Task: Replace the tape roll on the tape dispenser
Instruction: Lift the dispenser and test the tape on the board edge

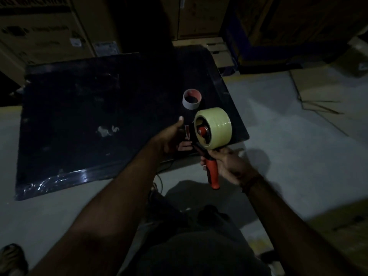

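Note:
A full yellowish tape roll (216,127) sits on the red hub of the tape dispenser (211,172), which has a red and black handle. My right hand (225,164) is wrapped around that handle and holds the dispenser above the table's right edge. My left hand (171,139) is at the dispenser's front end, thumb up, its fingers curled under the front plate and partly hidden. An empty grey cardboard core (191,99) stands upright on the black table (79,116), just behind the dispenser.
A crumpled scrap of clear tape (106,130) lies on the table to the left. Cardboard boxes (39,34) line the back. Flattened cardboard (328,92) lies on the grey floor at right. The scene is dim.

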The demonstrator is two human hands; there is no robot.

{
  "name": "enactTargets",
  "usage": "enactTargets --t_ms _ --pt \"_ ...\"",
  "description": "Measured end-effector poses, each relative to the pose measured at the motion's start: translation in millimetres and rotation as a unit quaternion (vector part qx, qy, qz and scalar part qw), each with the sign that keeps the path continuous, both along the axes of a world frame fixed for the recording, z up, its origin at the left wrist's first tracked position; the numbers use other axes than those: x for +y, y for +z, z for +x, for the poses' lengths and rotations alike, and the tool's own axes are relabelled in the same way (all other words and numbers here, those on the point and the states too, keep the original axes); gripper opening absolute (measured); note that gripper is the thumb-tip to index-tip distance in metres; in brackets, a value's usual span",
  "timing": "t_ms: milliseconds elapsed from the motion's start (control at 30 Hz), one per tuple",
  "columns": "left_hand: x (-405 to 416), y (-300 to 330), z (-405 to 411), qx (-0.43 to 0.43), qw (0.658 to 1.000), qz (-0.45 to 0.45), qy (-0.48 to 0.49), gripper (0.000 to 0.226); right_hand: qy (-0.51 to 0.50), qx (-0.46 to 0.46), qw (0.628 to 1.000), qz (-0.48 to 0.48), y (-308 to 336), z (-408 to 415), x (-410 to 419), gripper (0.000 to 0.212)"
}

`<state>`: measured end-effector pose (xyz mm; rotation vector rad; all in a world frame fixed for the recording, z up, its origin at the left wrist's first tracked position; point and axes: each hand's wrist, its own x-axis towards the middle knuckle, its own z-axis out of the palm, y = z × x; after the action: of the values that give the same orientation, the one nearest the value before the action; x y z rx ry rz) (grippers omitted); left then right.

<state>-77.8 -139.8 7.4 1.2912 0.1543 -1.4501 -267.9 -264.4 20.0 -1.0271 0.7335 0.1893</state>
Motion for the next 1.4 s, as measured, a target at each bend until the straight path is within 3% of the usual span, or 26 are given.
enactTargets --t_ms 100,167,300,367,567,700,800,900,1033,1267,1400 --pt "-6.6 -11.1 -4.4 -0.022 1.000 0.008 0.002 0.039 0.016 0.013 1.000 -0.011 -4.4 -16.6 2.7 0.036" --pt "-8.1 -14.3 -5.6 -0.027 1.000 0.012 -0.007 0.033 0.014 0.012 1.000 -0.005 -5.2 -23.8 5.1 0.033" --pt "-5.5 -20.2 -5.1 0.027 0.998 -0.006 -0.051 0.083 0.017 -0.004 1.000 0.001 -7.8 -34.2 6.4 0.039" --pt "-4.4 -21.5 -6.3 0.042 0.997 -0.019 -0.067 0.090 0.026 -0.012 1.000 0.007 -9.0 -37.7 7.6 0.040" --pt "-1.5 -27.2 -8.4 -0.005 1.000 -0.012 -0.022 0.025 0.030 -0.018 0.999 -0.004 -10.7 -43.5 9.3 0.038" --pt "1.1 -29.2 -4.3 -0.106 0.994 0.029 0.007 0.033 0.041 -0.020 0.999 -0.014 -16.0 -46.8 12.2 0.041" --pt "1.5 -32.0 1.4 -0.257 0.964 0.049 -0.054 0.018 0.034 -0.013 0.999 -0.017 -18.9 -46.5 15.6 0.049" --pt "-2.2 -36.6 6.7 -0.376 0.921 0.011 -0.102 0.003 0.021 -0.016 1.000 -0.014 -24.8 -44.6 20.0 0.041" --pt "-12.9 -61.3 17.6 -0.482 0.864 -0.021 -0.146 0.009 -0.002 -0.008 1.000 0.008 -43.4 -44.0 18.1 0.040" --pt "-24.5 -113.1 16.8 -0.542 0.816 -0.038 -0.196 0.008 -0.050 0.050 0.997 -0.014 -90.6 -53.2 22.4 0.035" --pt "-26.8 -131.9 8.4 -0.581 0.787 -0.036 -0.204 0.006 -0.041 0.071 0.994 -0.071 -108.1 -58.9 23.9 0.019"
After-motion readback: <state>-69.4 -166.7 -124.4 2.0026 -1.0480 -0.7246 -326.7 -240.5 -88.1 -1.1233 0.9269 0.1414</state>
